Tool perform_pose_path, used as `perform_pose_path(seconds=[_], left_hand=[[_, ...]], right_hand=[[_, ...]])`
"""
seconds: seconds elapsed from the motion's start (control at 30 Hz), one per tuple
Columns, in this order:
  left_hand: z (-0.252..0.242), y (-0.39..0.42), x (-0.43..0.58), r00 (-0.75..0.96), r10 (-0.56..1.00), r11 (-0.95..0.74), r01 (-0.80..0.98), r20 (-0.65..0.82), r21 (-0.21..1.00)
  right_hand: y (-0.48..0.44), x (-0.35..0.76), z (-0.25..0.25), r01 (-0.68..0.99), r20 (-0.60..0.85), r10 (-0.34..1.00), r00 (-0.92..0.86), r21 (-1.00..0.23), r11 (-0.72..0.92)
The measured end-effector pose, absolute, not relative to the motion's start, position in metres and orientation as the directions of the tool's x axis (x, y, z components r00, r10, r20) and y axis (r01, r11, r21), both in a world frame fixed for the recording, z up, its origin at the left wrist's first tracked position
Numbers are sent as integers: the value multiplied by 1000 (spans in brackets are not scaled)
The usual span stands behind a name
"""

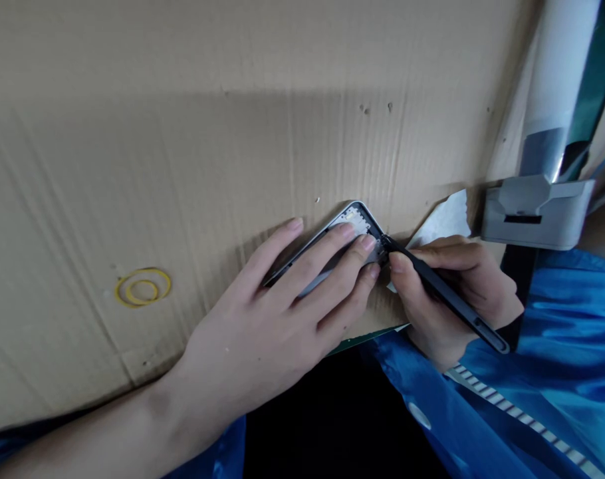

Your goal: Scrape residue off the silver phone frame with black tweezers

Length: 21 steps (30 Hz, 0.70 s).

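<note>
A thin silver device with its back open [355,219] lies on a sheet of brown cardboard [183,153]. My left hand [287,299] rests flat on it, fingers stretched out and pressing it down. My right hand [447,293] is closed in a pen grip on a black slim tool [442,293]. The tool's tip touches the device's right corner beside my left fingertips. Most of the device is hidden under my left fingers.
Two yellow rubber bands [143,287] lie on the cardboard at the left. A white scrap of paper [445,223] sits behind my right hand. A grey bracket on a post [534,209] stands at the right. Blue shiny fabric [556,372] covers the lower right.
</note>
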<state>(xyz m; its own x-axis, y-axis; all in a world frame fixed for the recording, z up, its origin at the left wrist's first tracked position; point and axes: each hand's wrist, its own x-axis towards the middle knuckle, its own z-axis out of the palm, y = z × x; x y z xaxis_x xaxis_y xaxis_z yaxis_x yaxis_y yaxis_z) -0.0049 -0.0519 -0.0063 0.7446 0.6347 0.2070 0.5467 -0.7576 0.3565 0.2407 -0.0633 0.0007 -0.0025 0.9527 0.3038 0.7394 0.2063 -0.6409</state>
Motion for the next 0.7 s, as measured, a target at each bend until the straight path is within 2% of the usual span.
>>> perform_pose_path(seconds=[0.1,0.23,0.3,0.53,0.6,0.7], left_hand=[[-5,-51,-4,739,638,-752,540,214,377],[-7,-52,-4,740,637,-759,555,215,340],[-7,-53,-4,737,638,-760,556,224,336],[-5,-53,-5,741,633,-762,547,223,346],[-5,-53,-5,741,635,-759,544,220,357],[-5,-52,-3,709,661,-735,547,244,400]], right_hand=[[-64,239,1,742,298,955,16,-643,189],[-67,236,0,723,356,911,208,-683,102],[-68,236,-1,714,361,906,219,-692,103],[-67,244,4,656,291,954,70,-734,176],[-63,247,2,596,305,952,-36,-758,265],[-55,249,-5,454,421,885,-199,-761,464]])
